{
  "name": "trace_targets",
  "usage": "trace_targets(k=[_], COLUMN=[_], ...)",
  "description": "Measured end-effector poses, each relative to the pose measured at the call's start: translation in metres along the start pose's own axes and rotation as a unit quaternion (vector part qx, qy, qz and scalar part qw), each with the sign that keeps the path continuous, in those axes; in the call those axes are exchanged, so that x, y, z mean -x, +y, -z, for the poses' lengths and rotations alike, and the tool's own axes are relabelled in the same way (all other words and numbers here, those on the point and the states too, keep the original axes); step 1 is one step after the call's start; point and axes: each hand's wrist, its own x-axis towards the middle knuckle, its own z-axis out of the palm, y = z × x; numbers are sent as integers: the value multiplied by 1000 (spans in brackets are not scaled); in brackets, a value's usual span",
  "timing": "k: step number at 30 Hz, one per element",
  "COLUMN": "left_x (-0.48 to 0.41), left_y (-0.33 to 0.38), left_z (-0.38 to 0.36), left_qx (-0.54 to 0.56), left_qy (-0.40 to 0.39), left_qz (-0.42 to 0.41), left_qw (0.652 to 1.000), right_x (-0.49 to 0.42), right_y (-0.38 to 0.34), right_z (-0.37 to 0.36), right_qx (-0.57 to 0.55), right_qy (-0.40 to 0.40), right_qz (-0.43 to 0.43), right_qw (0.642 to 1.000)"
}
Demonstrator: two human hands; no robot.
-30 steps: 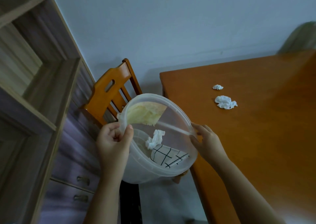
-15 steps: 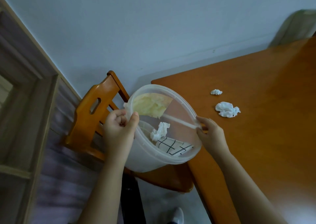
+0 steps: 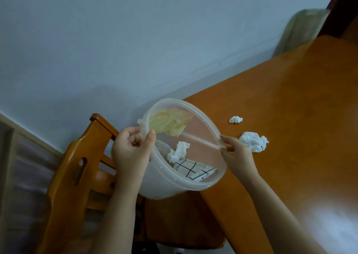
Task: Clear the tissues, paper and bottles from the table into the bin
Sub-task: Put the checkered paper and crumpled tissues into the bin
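The left hand [image 3: 131,153] is closed over the near-left rim of the round translucent plastic bin [image 3: 174,184], thumb inside the lip and fingers curled on the outer wall. Across the opening, the right hand [image 3: 237,156] pinches the opposite rim, fingertips closed on the edge just where it meets the table corner. Between the two grips the bin hangs tilted, mouth turned up toward the camera; inside lie a crumpled white tissue [image 3: 178,152], a white paper with a black grid [image 3: 195,170] and a pale yellow crumpled sheet [image 3: 168,123] against the far wall.

To do this step well, I would bring the rim level with or just under the table edge and keep both grips firm, since the thin wall probably flexes; then one hand could let go to sweep.

Just beyond the right hand, a larger crumpled white tissue [image 3: 253,141] lies on the orange-brown wooden table [image 3: 300,118], with a smaller white wad [image 3: 235,119] farther out. No bottles show. Below the left hand stands an orange wooden chair [image 3: 77,172]; a plain pale wall [image 3: 135,40] lies behind.
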Motion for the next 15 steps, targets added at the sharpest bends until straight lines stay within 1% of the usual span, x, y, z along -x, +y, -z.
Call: trace_targets(k=[5,8,12,15], left_x=[-54,-76,-96,-104], left_y=[-16,-20,-17,-13], left_z=[-23,-39,-67,-87], left_qx=[12,15,-7,-32], left_qy=[-38,-42,-50,-55], left_qz=[5,9,-3,-14], left_qw=[999,999,999,998], right_x=[-30,-46,-69,-83], right_y=[2,15,57,93], right_z=[-14,-10,13,25], right_qx=[-26,-43,23,78], right_qy=[21,48,119,114], right_qz=[-49,-74,-106,-148], right_qw=[998,995,987,979])
